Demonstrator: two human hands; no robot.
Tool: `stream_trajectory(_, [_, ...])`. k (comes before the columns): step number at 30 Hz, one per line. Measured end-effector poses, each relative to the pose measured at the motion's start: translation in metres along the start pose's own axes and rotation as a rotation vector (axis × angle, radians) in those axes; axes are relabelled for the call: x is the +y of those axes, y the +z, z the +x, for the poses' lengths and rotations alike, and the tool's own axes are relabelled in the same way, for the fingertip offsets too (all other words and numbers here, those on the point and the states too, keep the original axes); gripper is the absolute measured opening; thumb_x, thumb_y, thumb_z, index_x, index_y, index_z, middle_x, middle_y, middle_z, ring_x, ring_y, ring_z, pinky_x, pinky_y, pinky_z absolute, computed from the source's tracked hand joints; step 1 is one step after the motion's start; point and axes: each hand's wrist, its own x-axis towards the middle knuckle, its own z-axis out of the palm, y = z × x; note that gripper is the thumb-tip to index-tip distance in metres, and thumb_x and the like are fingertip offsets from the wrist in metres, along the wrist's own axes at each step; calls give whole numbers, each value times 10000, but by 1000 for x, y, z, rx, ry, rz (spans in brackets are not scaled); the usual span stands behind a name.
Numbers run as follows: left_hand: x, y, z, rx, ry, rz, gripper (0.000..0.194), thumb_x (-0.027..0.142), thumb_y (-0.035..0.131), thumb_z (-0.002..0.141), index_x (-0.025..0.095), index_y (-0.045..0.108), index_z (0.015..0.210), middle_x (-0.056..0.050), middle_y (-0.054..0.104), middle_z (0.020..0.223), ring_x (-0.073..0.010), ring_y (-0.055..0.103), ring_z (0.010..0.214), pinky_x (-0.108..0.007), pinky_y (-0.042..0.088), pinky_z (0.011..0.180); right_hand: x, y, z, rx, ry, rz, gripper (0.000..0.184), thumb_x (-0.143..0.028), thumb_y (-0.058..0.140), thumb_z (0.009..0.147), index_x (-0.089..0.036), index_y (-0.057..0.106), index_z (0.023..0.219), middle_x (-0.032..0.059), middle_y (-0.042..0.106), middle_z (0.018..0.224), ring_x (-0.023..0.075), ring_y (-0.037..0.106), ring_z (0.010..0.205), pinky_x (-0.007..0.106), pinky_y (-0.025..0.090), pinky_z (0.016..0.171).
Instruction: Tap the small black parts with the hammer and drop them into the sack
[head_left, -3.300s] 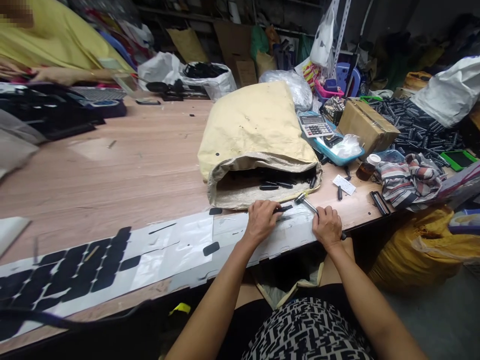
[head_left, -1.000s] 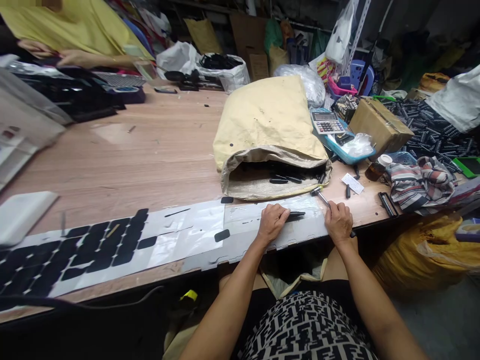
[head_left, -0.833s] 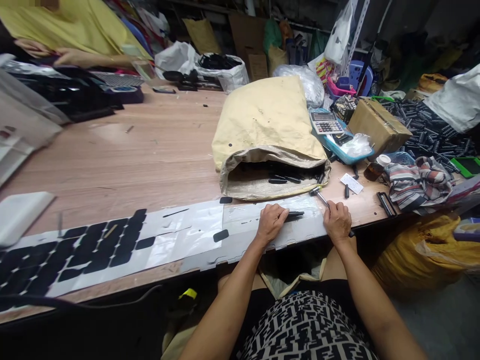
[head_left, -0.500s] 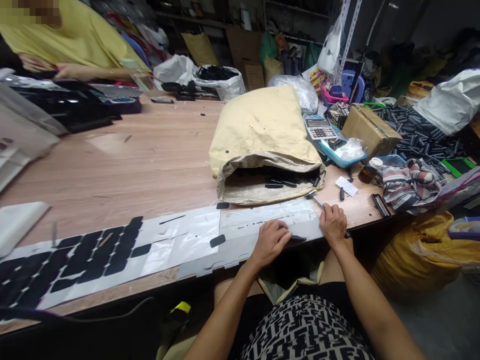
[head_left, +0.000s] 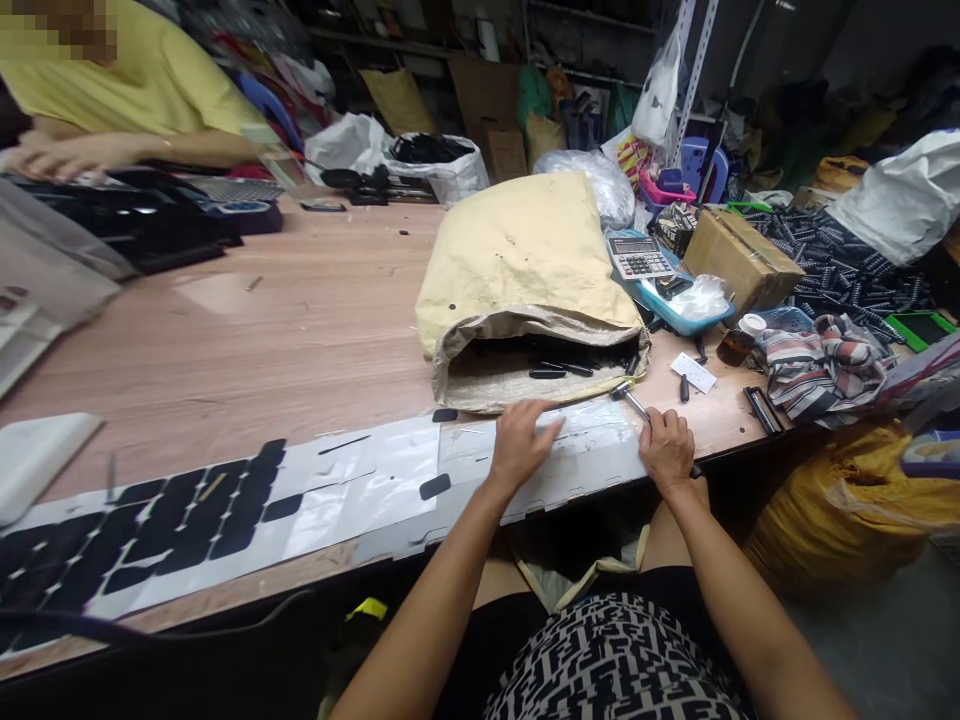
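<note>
My left hand (head_left: pixel 519 440) is over the grey-white sheet at the table edge, just in front of the sack's mouth. Its thumb and fingers are apart, and I see nothing between them. With my right hand (head_left: pixel 667 447) I grip a small hammer (head_left: pixel 636 402), its metal head pointing forward by the sack's right corner. The cream sack (head_left: pixel 517 250) lies on its side, its mouth towards me, with black slender pieces (head_left: pixel 562 368) inside. Flat black rounded pieces (head_left: pixel 435 487) lie on the white sheets to the left.
A calculator (head_left: pixel 640 257) rests on a blue basket (head_left: pixel 690 317) right of the sack, near a cardboard box (head_left: pixel 742 260). A small bottle (head_left: pixel 741 340) and striped cloth (head_left: pixel 817 365) are further right. Across the table sits a person in yellow (head_left: pixel 150 80).
My left hand has moved forward from the table edge towards the sack, and its fingers have spread. The black slender piece beside it is no longer visible there. My right hand stays put.
</note>
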Motion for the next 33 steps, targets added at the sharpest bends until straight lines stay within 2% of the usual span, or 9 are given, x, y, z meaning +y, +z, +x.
stream_trajectory(2, [-13, 1, 39, 69, -113, 71, 289, 333, 580, 917, 243, 653, 1181, -87, 666, 1234, -318, 538, 1153, -468, 394, 1006, 1, 2, 0, 3, 0, 3, 285, -248, 472, 956, -212, 636, 1186, 80, 558, 949, 227, 433, 875, 327, 291, 703])
stream_trajectory(5, [-31, 7, 82, 38, -207, 182, 295, 291, 630, 871, 239, 666, 1159, -113, 657, 1239, -363, 488, 1192, -504, 381, 1006, 1, 5, 0, 13, 1, 15, 299, -249, 466, 956, -211, 633, 1201, 83, 554, 947, 230, 434, 881, 325, 299, 709])
stream_trajectory(7, [-41, 11, 96, -15, -214, 243, 248, 281, 652, 847, 240, 690, 1089, -118, 670, 1179, -374, 472, 1188, -518, 368, 1010, 2, 6, 0, 11, 3, 22, 308, -248, 472, 949, -208, 631, 1209, 88, 552, 953, 233, 432, 886, 327, 305, 713])
stream_trajectory(10, [-51, 16, 102, -51, -204, 298, 163, 291, 656, 835, 238, 712, 978, -118, 673, 1094, -371, 464, 1159, -515, 366, 996, 2, 6, 0, -6, 9, 26, 306, -255, 480, 943, -213, 632, 1206, 92, 551, 969, 236, 428, 891, 331, 309, 717])
stream_trajectory(15, [-42, 7, 81, -48, -200, 247, 154, 327, 655, 854, 240, 700, 974, -94, 680, 1061, -345, 487, 1132, -479, 370, 971, 1, 5, 1, -20, 19, 16, 303, -265, 473, 952, -218, 629, 1207, 86, 555, 972, 236, 432, 895, 332, 302, 717])
stream_trajectory(19, [-20, 2, 35, -70, -74, 84, 155, 353, 660, 869, 260, 688, 990, -44, 710, 1023, -291, 541, 1050, -433, 381, 928, 0, 3, 1, -24, 14, 17, 301, -258, 478, 944, -214, 629, 1200, 85, 556, 973, 234, 432, 892, 331, 300, 718])
stream_trajectory(24, [-5, 18, -17, -146, 24, 18, 152, 343, 688, 853, 256, 706, 977, -36, 703, 953, -256, 562, 969, -407, 392, 897, 0, 3, 0, -15, 11, 21, 306, -259, 485, 936, -209, 630, 1200, 88, 552, 971, 235, 427, 891, 330, 302, 712])
stream_trajectory(28, [-7, 27, -24, -123, 6, 35, 160, 349, 697, 852, 257, 718, 982, -42, 689, 916, -260, 555, 966, -408, 392, 893, 2, 3, 3, -3, 1, 20, 302, -259, 495, 934, -207, 644, 1191, 90, 565, 962, 230, 440, 881, 324, 310, 711])
stream_trajectory(33, [-10, 26, -19, -137, 12, -7, 167, 334, 718, 839, 256, 724, 985, -30, 696, 931, -247, 554, 968, -407, 386, 903, 6, -6, 3, -40, 11, 145, 344, -229, 461, 958, -212, 661, 1238, 86, 606, 957, 221, 511, 890, 308, 380, 735])
